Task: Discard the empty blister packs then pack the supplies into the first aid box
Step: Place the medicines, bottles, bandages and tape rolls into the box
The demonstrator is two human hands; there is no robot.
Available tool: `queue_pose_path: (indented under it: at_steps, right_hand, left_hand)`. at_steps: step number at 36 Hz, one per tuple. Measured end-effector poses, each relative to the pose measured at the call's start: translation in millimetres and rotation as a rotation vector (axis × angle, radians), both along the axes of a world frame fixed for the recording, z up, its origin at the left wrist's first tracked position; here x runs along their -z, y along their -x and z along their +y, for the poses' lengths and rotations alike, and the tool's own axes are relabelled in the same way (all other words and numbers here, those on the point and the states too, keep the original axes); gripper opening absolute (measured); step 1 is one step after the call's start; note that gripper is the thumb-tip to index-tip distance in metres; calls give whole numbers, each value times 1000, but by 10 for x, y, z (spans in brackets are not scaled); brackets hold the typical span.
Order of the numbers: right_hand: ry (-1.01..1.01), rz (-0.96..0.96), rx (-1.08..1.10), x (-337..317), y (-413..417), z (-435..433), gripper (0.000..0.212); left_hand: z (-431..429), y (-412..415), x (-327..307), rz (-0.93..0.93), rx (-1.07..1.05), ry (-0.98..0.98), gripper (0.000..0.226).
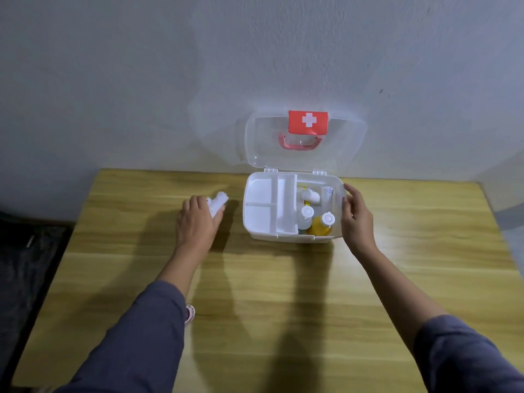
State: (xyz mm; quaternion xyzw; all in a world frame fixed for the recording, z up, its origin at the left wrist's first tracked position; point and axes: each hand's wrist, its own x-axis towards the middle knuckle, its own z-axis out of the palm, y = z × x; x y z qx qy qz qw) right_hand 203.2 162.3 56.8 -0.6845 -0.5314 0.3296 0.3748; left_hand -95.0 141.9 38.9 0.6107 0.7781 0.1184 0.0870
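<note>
The white first aid box (256, 231) stands open at the back of the wooden table, its clear lid (343, 143) with a red cross label leaning against the wall. A white divided tray (266, 199) fills its left half. The right half holds a yellow bottle (321, 225), a clear bottle (306, 215) and a white tube. My left hand (197, 219) rests on the table left of the box, closed around a white bandage roll (219, 201). My right hand (355, 219) touches the box's right wall, fingers spread. No blister packs show.
The wooden table (283, 293) runs up to a grey wall. A dark floor lies past its left edge. A small pink and white object (190, 313) peeks out beside my left sleeve.
</note>
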Motion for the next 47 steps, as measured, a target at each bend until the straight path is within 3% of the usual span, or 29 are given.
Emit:
queue_pose_path:
  at_steps: [3,6,10,14,19,26,31,40,47]
  right_hand:
    - [4,18,-12,-22,7,-15,34]
    - [4,31,-12,-29,13,-24,35]
    - [9,45,-33,-51,3,-30,35]
    - [12,38,-60,-60,-31,-18,34]
    - [18,49,-66,-23,-58,-16,35]
    - [6,70,-73,-5,-73,2,34]
    - [5,80,-91,4,-99,9,34]
    - [10,88,-111,13,-121,35,34]
    - [8,96,-115,30,-138,44,34]
  left_hand:
    - [-4,-96,-238,-74,-27,-127,43]
    - [-57,-345,-416,-135,121,-212,51]
    - [-144,-706,-438,-48,302,-156,52]
    - [-169,-868,-332,21,247,-28,50]
    - [-194,-922,-276,46,206,-45,49]
    - [-231,-982,-243,-82,194,-90,57]
    - [-139,-1086,-276,-136,170,-180,45]
    - [255,-1438,-324,-357,13,-65,45]
    - [194,-1466,-214,-271,51,-98,47]
